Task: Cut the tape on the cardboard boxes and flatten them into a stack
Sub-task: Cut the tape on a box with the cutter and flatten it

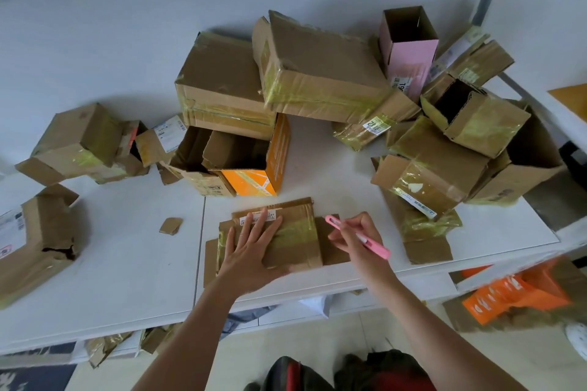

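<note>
While the left hand (251, 247) presses flat on a squashed box (286, 238), with its fingers straight and spread, the right hand (355, 238) pinches a pink cutter (359, 236) like a pencil, fingers curled round it. The squashed box lies on the white table (127, 247), right under the left palm and just beside the cutter's tip. It looks like this box is nearly done: it is already lying flat, and the hand seems to be pushing the last air out of it. Next, I think, the hands need to pick a new box from the pile beyond the fingers, find its tape line, and slide the blade along it with care. The flat box is brown, thin and a bit crumpled, with shiny yellowish tape across it and a small white label under the fingertips. Past the left hand stands an orange box (254, 174) with its top open. Farther off, beyond the right hand, a tall pink box (409, 54) stands open too. Many brown boxes (317, 73) with wrinkly tape sit around them, still puffed up. A little scrap of cardboard (171, 225) lies out past the left hand's little finger.
</note>
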Demonstrator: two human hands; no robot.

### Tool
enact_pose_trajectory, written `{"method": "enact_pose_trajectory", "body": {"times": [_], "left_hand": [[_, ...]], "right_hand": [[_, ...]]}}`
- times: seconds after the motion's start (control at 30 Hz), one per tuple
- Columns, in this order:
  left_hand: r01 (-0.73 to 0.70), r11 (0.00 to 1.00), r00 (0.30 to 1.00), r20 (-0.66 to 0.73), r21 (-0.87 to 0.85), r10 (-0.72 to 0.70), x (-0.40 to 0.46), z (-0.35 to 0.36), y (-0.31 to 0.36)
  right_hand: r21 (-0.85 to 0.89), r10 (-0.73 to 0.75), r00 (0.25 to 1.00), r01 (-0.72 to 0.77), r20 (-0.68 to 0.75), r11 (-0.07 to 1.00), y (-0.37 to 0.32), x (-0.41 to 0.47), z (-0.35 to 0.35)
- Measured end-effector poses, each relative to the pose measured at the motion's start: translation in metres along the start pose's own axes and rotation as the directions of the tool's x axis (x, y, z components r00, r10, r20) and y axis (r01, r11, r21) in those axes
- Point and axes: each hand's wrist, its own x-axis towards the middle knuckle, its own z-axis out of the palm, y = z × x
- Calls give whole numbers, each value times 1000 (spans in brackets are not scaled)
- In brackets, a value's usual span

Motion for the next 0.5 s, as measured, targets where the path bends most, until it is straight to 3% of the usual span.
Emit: {"method": "enact_pose_trajectory", "body": {"times": [0.5], "left_hand": [[22, 999, 999, 26, -26, -22, -1, -2, 3]], "right_hand": [[26, 137, 989, -139, 49, 990, -7, 8, 15]]}}
